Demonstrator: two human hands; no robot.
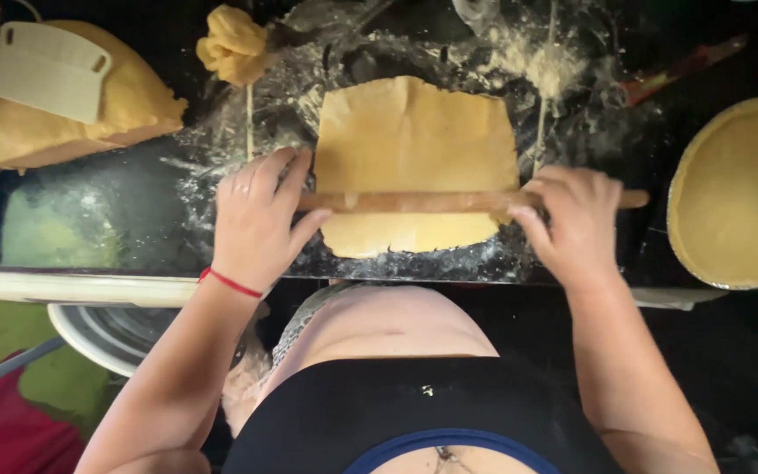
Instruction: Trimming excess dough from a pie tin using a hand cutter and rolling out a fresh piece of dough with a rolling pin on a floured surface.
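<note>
Yellow dough [414, 145], rolled into a rough rectangle, lies at the middle of the dark, floured desk [116, 211], and a thin wooden pin [449, 202] crosses its near third from 9 o'clock to 3 o'clock. The left hand [256, 219] lies over the pin's left end with its fingers [274, 171] spread and flat, pressing rather than gripping; the right hand [576, 219] covers the right end the same way, fingers loosely curled over the wood. The sheet's near edge sits close to the desk's front rim, so a hard stroke toward 6 o'clock could likely drag dough over the lip. Flour looks thin under the sheet and heaps mostly toward 1 o'clock, so the dough may stick and tear when lifted. Uneven pressure from the two palms could leave one side thinner, and the far edge already shows a fold or crease near 12 o'clock that could split. A dough scrap [232, 44] sits at 11 o'clock, a larger block [133, 110] under a white scraper [46, 70] at 10 o'clock, and a lined pie tin [739, 193] at 3 o'clock, near enough that the pin's right tip could knock its rim.
</note>
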